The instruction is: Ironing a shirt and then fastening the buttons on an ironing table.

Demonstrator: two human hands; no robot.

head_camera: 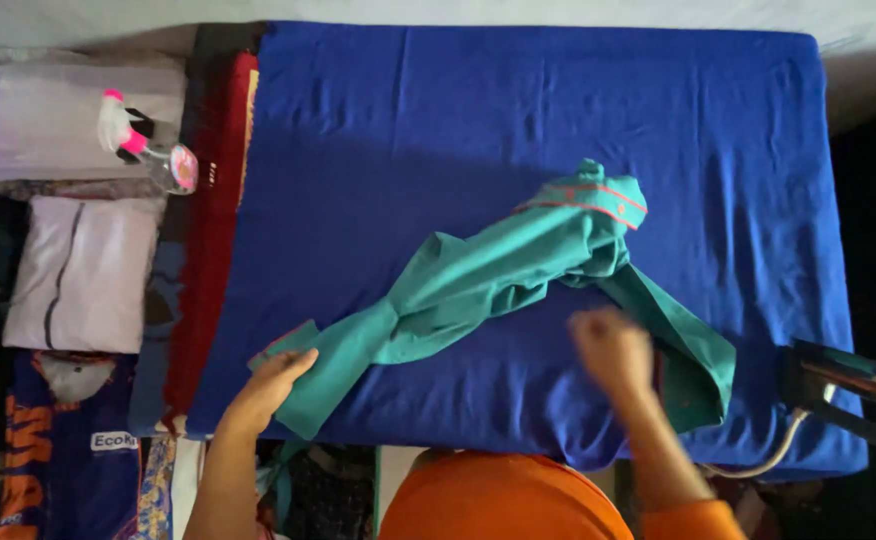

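We see left hand (pixel 270 385) fingers gripping teal garment (pixel 478 275) on blue surface (pixel 438 120); right hand (pixel 613 350) blurred, grip unclear.

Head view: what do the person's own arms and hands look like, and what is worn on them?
Both hands are bare: no gloves, rings or watch visible. The left hand leads into a bare forearm. The right hand is motion-blurred; its forearm is bare too, with an orange sleeve starting near the elbow, matching the orange top.

One head-worn camera looks steeply down, close over the blue-covered table (pixel 438 110).
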